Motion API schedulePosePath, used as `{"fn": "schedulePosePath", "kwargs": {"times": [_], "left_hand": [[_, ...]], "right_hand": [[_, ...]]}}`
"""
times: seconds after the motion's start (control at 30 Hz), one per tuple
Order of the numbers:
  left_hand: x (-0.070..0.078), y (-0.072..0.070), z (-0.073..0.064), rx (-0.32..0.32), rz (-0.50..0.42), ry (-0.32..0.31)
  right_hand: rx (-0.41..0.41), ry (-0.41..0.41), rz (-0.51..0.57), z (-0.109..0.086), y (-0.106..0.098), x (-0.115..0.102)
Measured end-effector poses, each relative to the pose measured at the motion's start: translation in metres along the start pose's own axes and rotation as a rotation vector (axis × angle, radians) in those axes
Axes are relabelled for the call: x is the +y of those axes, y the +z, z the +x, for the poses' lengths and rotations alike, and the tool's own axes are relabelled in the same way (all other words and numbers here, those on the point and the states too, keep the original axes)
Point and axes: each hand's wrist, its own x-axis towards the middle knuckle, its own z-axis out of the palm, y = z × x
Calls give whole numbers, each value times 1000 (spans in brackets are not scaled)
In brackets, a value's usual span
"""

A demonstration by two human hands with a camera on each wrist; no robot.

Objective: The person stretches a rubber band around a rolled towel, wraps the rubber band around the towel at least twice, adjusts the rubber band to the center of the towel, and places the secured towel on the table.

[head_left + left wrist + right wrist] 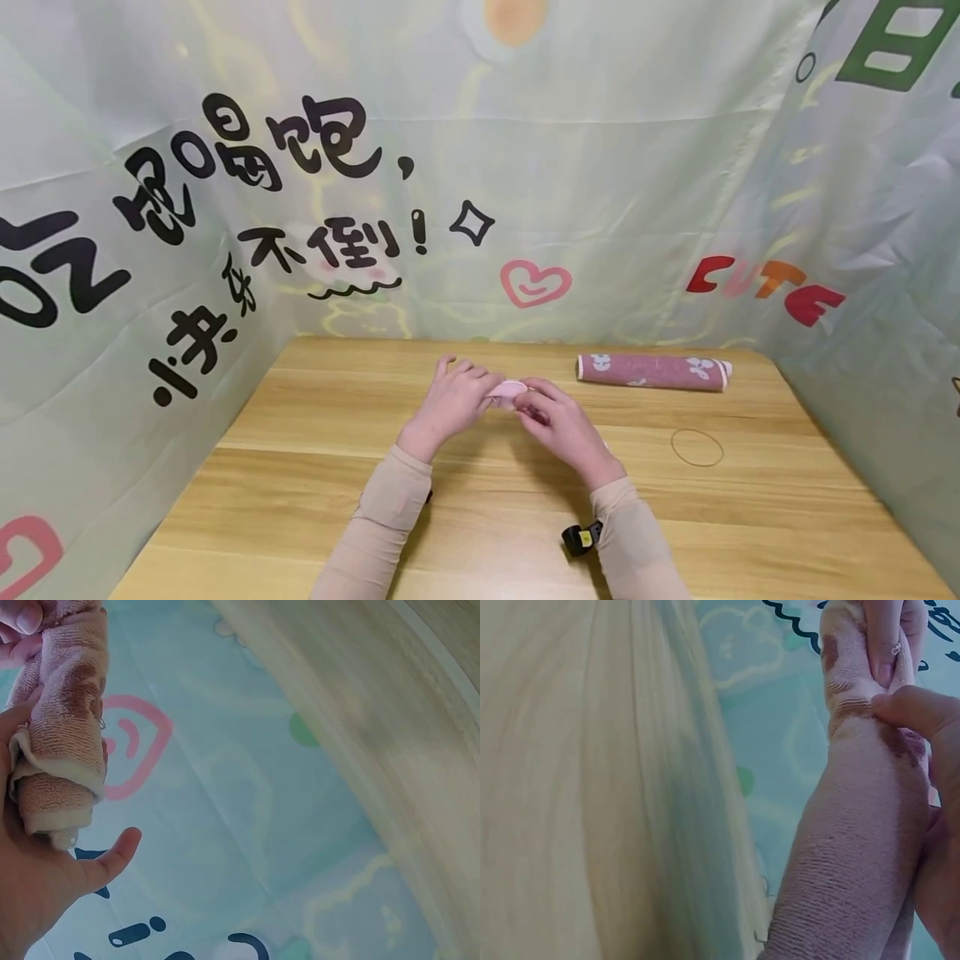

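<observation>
Between my two hands, above the middle of the table, is a pink terry towel (510, 389), rolled into a tube. My left hand (450, 408) grips one end of it. In the left wrist view the towel (71, 712) shows a pale hem folded over near its end, and the little finger sticks out away from it. My right hand (562, 425) pinches the roll a short way along, thumb on top. Seen from the right wrist, the towel (862, 840) is creased near the fingers and widens toward the bottom of that view. Darker patches mark its nap.
A rolled mauve cloth (652, 372) with pale flower shapes lies at the back right of the wooden table (300, 500). In front of it is a thin brown loop, like a rubber band (697, 465). Printed fabric walls (637, 183) enclose the table's back and sides.
</observation>
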Motion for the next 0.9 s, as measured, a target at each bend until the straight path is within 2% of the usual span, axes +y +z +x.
{"fn": "schedulePosePath", "kwargs": {"times": [0.13,0.47,0.67,0.9], "left_hand": [[0,-2,1,-21,4,3],[2,-3,0,-26,-9,-8],[1,-6,1,-26,-27,-1],[-1,-10,0,-59,-24,-22]], "right_hand": [[20,-11,-19,0,2,1],[42,-62,-108,-2,6,0],[36,-23,-96,-2,6,-1],[15,-5,-101,-2,3,-2]]}}
